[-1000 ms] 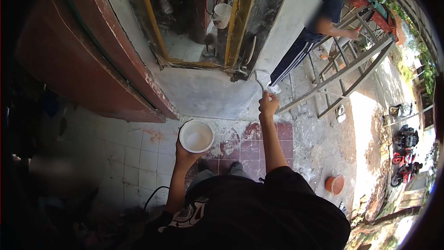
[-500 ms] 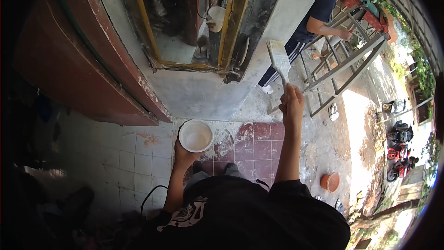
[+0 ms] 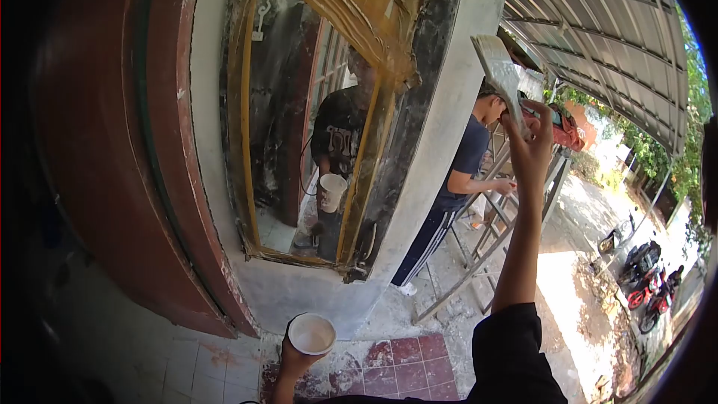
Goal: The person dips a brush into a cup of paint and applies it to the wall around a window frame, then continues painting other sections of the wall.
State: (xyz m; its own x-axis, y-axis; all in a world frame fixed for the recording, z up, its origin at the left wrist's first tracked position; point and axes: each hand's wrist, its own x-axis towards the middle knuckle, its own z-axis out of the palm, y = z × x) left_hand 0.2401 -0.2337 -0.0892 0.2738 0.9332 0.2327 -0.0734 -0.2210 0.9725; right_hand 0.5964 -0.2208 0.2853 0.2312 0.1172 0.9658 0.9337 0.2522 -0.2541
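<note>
My right hand (image 3: 529,138) grips a wide paintbrush (image 3: 502,73) by its handle, raised high on the right, its pale bristles pointing up and left. The bristles overlap the edge of the white wall (image 3: 447,116) in this view. Low in the middle, my left hand (image 3: 297,359) is wrapped round a white plastic tub (image 3: 312,334) whose inside looks whitish. Left of the brush, a window (image 3: 295,127) with dark glass is edged with yellow-brown tape and a loose sheet; its glass reflects a person and the tub.
A person (image 3: 460,172) in a dark shirt and striped trousers stands beyond the wall by a metal scaffold (image 3: 479,262). Dark red door panels (image 3: 97,157) rise at left. Red tiles (image 3: 396,366) spotted with white lie below. Parked motorcycles (image 3: 651,277) stand at far right.
The view has tilted up, showing more of the window and a metal roof. My right hand has lifted the brush higher along the wall; my left hand still holds the tub.
</note>
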